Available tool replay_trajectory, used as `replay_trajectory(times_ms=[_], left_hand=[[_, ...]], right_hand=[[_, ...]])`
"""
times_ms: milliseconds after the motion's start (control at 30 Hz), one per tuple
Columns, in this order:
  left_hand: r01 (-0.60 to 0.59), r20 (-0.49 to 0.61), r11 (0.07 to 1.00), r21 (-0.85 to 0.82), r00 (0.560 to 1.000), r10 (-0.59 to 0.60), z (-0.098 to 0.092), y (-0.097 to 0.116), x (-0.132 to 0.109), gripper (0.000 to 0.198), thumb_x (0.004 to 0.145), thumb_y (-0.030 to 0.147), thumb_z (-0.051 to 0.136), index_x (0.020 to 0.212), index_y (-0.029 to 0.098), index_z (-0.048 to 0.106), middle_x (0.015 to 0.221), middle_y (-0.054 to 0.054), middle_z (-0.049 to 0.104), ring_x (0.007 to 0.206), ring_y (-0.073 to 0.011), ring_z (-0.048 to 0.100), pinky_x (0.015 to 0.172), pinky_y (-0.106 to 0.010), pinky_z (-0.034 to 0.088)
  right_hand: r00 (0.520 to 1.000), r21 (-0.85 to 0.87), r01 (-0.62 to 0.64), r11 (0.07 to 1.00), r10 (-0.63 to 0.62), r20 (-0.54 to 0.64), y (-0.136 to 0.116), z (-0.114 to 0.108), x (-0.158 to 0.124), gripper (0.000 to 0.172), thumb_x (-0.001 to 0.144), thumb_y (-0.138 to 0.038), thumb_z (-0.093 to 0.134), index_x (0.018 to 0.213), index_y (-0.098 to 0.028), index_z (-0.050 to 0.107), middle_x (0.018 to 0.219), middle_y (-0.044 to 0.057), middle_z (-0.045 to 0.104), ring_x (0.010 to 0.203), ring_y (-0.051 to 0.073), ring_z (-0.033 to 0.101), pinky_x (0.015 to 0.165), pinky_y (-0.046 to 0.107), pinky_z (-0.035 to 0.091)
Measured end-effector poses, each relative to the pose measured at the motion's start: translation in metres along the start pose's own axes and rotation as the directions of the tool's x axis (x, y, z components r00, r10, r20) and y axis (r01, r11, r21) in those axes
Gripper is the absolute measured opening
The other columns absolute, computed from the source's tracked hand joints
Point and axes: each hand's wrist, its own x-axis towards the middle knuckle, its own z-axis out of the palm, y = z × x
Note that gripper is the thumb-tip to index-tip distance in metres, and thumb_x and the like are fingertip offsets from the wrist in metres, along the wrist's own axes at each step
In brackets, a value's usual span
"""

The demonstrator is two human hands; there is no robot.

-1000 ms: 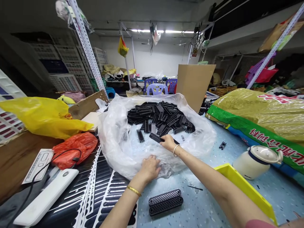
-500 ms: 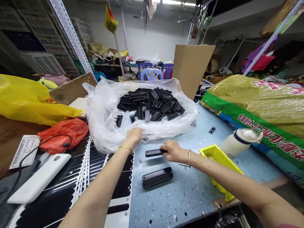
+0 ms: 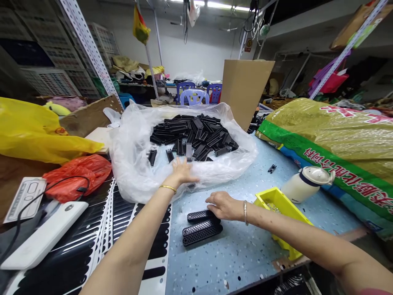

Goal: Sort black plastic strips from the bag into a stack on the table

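A clear plastic bag lies open on the table with a pile of black ribbed plastic parts inside. My left hand rests flat on the bag's near edge, fingers stretched toward a few loose parts. My right hand is lower on the blue speckled table, its fingers closed over the right end of a black grille piece. That piece lies right behind two similar grille pieces set side by side.
A yellow bin and a white lidded jar stand to the right, before a large yellow-green sack. A cardboard box stands behind the bag. At the left are a red bag, a yellow bag, a white device and black-and-white sheets.
My right hand drew a grille piece out of the bag and brought it down beside the two on the table. My left hand shifted along the bag's edge and flattened.
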Motion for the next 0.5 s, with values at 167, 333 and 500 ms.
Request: replay_trajectory(times_ms=[167,333,500], left_hand=[[-0.151,0.057,0.988,0.024,0.987,0.149,0.014,0.016,-0.042,0.026,0.070,0.022,0.067,0.096,0.017,0.071,0.123,-0.016,0.064,0.136,-0.0396,0.037,0.112,-0.056,0.017],[-0.271,0.156,0.962,-0.035,0.949,0.274,0.019,0.027,-0.084,0.015,0.071,0.030,0.064,0.080,0.019,0.069,0.087,-0.011,0.073,0.092,-0.0305,0.067,0.094,-0.043,0.042],[-0.215,0.166,0.970,-0.110,0.959,0.231,0.026,0.026,-0.089,0.012,0.068,0.023,0.062,0.078,0.020,0.067,0.086,-0.009,0.073,0.088,-0.0277,0.068,0.079,-0.034,0.047]], right_hand=[[0.902,0.038,-0.065,0.997,0.075,-0.424,0.028,-0.039,0.046,0.025,0.092,-0.015,0.049,0.102,-0.014,0.073,0.094,0.011,0.071,0.088,0.020,0.063,0.080,0.026,0.043],[0.912,0.018,-0.272,0.962,0.264,-0.314,0.064,-0.055,0.110,0.034,0.087,-0.005,0.046,0.109,-0.011,0.071,0.106,0.014,0.070,0.098,0.023,0.063,0.082,0.027,0.042],[0.945,-0.003,-0.286,0.958,0.282,-0.164,0.071,-0.020,0.131,0.026,0.073,-0.009,0.066,0.097,-0.009,0.075,0.091,0.013,0.073,0.089,0.024,0.065,0.073,0.025,0.043]])
